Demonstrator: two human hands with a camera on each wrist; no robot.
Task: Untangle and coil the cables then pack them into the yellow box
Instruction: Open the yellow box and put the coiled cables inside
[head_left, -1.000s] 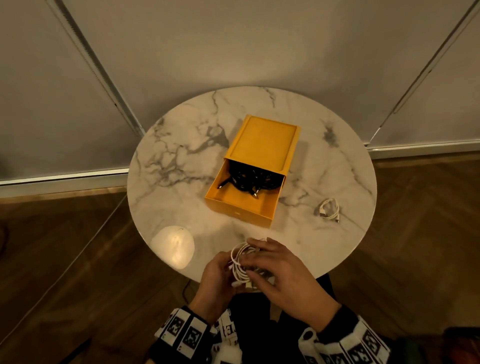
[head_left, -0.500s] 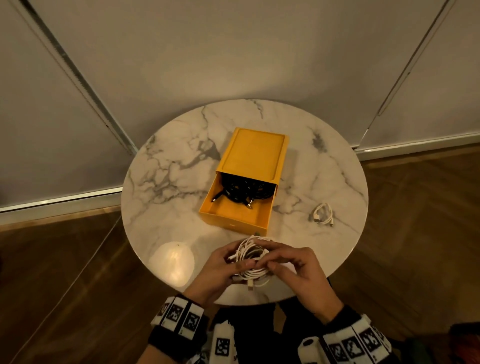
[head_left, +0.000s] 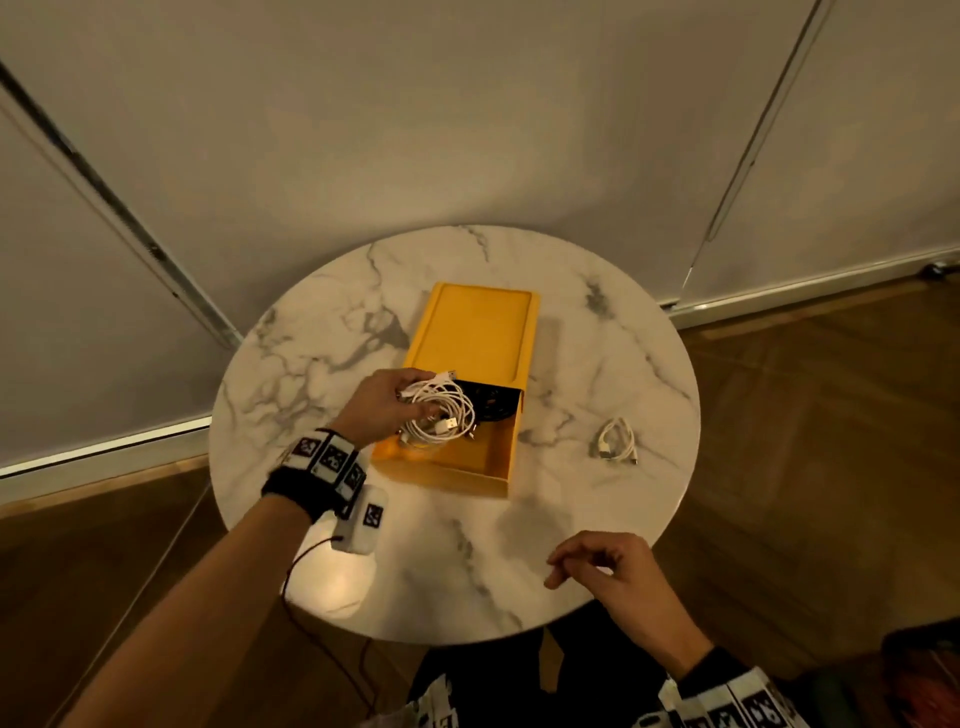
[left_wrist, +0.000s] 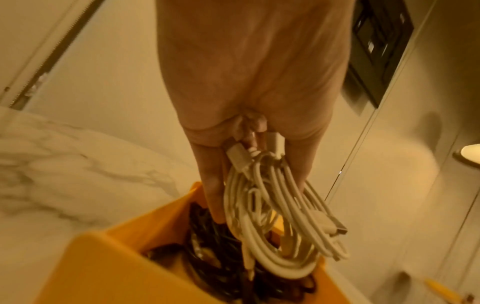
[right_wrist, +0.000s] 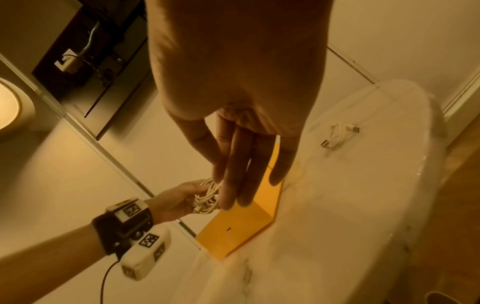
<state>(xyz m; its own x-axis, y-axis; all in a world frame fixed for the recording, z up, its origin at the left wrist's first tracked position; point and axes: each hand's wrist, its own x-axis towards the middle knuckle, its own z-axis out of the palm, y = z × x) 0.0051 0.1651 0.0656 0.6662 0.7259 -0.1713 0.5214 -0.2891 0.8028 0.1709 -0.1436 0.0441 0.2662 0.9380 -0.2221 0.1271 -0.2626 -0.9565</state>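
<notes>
From the head camera I am seeing my left hand (head_left: 387, 402) reaching over the near left corner of the yellow box (head_left: 470, 332), fingers curled round a white cable coil (head_left: 441, 410). The coil is hanging above the open drawer part, just over the black cables (head_left: 493, 408) already lying inside. My right hand (head_left: 605, 569) is hovering low over the near edge of the marble table (head_left: 311, 364), fingers loosely bent and holding nothing. A second, smaller white cable (head_left: 615, 444) is lying on the table to the right of the box, well apart from it.

Through the left wrist camera I am looking along the fingers (left_wrist: 213, 185) as they pinch the coil at its top, near the plugs (left_wrist: 236, 156); the loops are dangling down toward the box opening, so the coil's long axis is running roughly from the fingers down into the box, one plug (left_wrist: 337, 226) sticking out on the right side.

Through the right wrist camera I am seeing my right fingers (right_wrist: 233, 164) nearly straight and empty, the box front below them, the loose cable beyond.

To do this step well, I judge I should be lowering the coil flat beside or on the black cables before letting go, keeping the loops gathered so none spring over the box wall, and tucking the protruding plug inward.
</notes>
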